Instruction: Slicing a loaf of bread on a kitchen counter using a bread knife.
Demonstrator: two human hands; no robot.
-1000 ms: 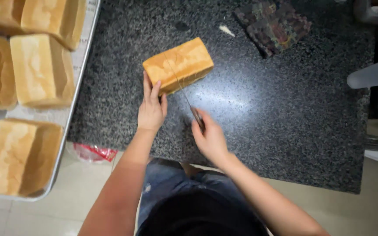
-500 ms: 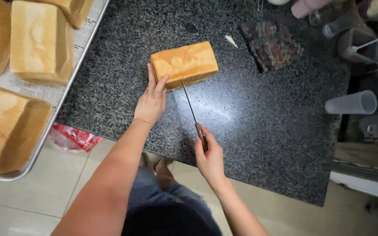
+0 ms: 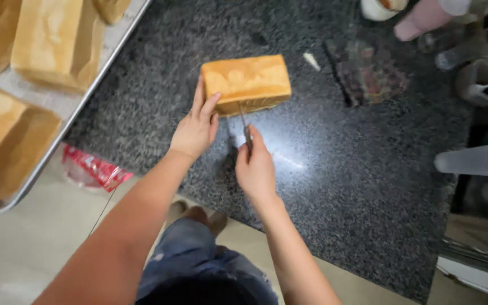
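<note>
- A loaf of bread (image 3: 247, 83) is seen lying on a dark speckled stone counter (image 3: 334, 186), near the counter's middle.
- The left hand (image 3: 196, 129) is laid against the near left end of the loaf, with its fingers stretched out flat and the fingertips touching the crust.
- The right hand (image 3: 254, 166) is closed in a grip around the handle of a knife (image 3: 245, 129).
- The knife blade is pointed away from the body and is set against the near side of the loaf; how deep it sits cannot be told, as the blade is thin and blurred.
- A metal tray (image 3: 63, 104) with more loaves (image 3: 46, 39) is placed at the left edge of the counter.
- A dark patterned cloth (image 3: 368, 73) is spread just right of the loaf.
- A clear plastic cup (image 3: 473, 160) is seen on its side at the right.
</note>
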